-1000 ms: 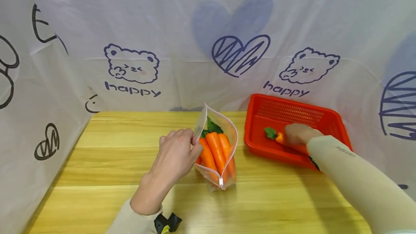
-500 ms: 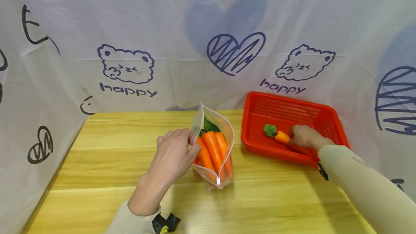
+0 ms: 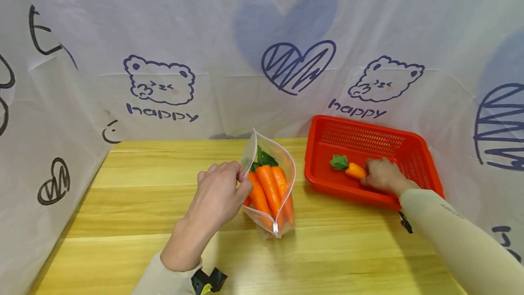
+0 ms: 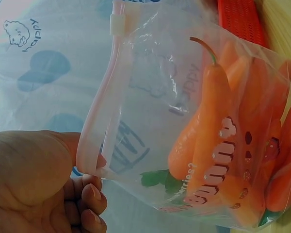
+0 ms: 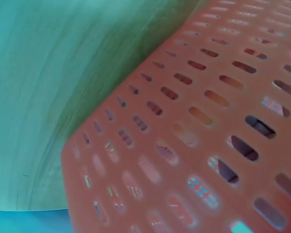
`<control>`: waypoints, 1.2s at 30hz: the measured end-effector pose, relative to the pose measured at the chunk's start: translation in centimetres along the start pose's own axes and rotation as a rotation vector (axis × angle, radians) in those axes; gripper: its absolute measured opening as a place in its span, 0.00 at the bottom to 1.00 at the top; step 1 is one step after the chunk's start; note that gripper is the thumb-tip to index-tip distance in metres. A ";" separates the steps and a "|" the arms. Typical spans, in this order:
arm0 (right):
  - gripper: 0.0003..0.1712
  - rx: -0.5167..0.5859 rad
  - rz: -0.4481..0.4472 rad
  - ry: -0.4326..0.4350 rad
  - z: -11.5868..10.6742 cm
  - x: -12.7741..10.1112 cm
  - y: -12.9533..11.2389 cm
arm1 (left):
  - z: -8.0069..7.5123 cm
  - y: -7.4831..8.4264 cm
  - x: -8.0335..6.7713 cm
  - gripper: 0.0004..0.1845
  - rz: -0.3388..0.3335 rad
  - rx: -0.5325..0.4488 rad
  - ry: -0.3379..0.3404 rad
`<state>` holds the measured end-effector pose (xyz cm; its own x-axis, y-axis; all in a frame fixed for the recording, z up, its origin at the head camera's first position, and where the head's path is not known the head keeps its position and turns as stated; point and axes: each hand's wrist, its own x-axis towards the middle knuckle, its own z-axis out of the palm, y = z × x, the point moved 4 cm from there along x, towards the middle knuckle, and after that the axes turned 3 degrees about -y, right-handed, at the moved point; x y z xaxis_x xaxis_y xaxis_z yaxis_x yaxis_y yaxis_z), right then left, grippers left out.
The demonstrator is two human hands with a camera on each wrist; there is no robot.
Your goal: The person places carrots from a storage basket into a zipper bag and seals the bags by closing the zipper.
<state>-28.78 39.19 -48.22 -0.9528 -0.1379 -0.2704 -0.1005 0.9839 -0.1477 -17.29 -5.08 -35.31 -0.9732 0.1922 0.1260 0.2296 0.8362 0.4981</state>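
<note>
A clear zip bag (image 3: pixel 289 158) with a pink-edged mouth and a white slider stands open on the table, holding several orange carrots (image 3: pixel 268 185) with green tops. My left hand (image 3: pixel 219 190) pinches the left side of its mouth between thumb and fingers; the left wrist view shows this grip on the bag's rim (image 4: pixel 89 145). In the red basket (image 3: pixel 323 181) lies one carrot (image 3: pixel 355 170), its leafy top pointing left. My right hand (image 3: pixel 382 174) has its fingers curled over this carrot's body, hiding the tip end. The right wrist view is filled by the basket's slotted wall (image 5: pixel 150 126).
The wood-grain table (image 3: pixel 143 204) extends left of the bag and in front of it. Behind it hangs a pale printed cloth (image 3: pixel 229 99), close to the basket's back rim. Another stretch of cloth borders the left side.
My right hand has slid slightly right along the carrot, so more of its orange top end shows. My left hand keeps its pinch on the bag. The head view has shifted a little.
</note>
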 end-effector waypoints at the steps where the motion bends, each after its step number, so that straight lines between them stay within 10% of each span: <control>1: 0.21 0.003 0.004 0.016 -0.2 -0.2 0.0 | 0.0 0.0 0.0 0.07 0.000 -0.002 0.000; 36: 0.20 -0.079 -0.088 0.260 -9.7 -7.7 -10.6 | -0.4 0.0 0.1 0.06 -0.002 -0.040 0.020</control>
<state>-23.17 30.91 -35.30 -0.9799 -0.1996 -0.0051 -0.1985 0.9766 -0.0827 -17.37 -5.24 -34.90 -0.9734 0.1797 0.1423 0.2283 0.8155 0.5319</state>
